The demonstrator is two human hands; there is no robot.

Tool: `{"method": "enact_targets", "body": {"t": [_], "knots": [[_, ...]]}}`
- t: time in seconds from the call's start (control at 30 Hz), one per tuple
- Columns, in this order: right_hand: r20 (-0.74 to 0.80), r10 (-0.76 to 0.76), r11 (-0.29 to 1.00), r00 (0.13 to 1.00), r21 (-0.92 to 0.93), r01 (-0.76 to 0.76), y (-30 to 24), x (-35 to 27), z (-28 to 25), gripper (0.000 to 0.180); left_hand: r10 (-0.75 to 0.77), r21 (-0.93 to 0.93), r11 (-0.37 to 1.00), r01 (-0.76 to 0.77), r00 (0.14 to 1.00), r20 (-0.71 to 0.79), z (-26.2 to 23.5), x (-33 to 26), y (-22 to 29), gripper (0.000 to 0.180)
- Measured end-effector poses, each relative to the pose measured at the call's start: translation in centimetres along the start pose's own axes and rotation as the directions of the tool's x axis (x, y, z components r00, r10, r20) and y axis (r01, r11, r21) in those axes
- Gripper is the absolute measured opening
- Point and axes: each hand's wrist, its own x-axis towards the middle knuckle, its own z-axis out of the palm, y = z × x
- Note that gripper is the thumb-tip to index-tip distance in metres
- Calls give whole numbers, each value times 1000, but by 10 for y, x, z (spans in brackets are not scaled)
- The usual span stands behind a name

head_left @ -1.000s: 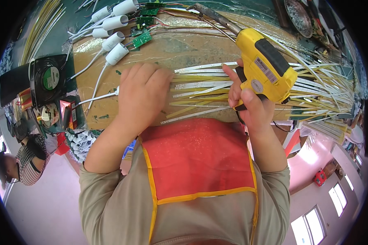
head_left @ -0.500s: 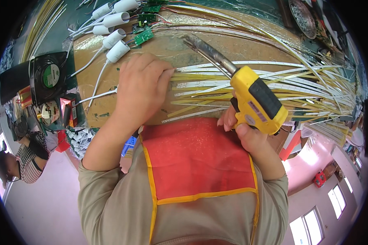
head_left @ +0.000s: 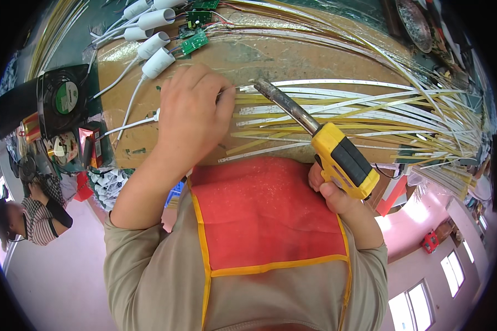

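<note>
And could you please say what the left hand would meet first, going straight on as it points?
Probably the nearest green circuit board, just beyond the left hand, though their relative heights are hard to judge.

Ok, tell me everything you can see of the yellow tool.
The yellow tool is gun-shaped, with a plastic-looking body, a black panel and a long metal barrel, discoloured toward the tip. The right hand grips it, mostly hiding the handle; the barrel slants up and left, over white strips. The tip appears near the left hand; whether it touches anything is unclear.
</note>
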Motion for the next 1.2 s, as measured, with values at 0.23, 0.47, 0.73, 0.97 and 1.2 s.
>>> {"method": "enact_targets", "body": {"t": [0.23,0.47,0.73,0.97,1.2], "knots": [[24,-74,997,997,-37,75,11,0,-4,63,37,36,999,-36,999,-25,4,-1,-1,6],[13,-122,988,992,-98,123,9,1,-2,59,62,40,997,-61,998,-24,5,3,-2,8],[5,-149,977,989,-155,148,8,3,-1,56,76,40,996,-76,997,-13,3,6,-3,7],[-34,-104,988,994,-116,99,9,2,1,54,74,37,997,-74,997,2,2,8,-3,7],[11,-52,999,999,-7,52,4,2,0,44,73,20,997,-73,997,5,2,8,-3,6]]}}
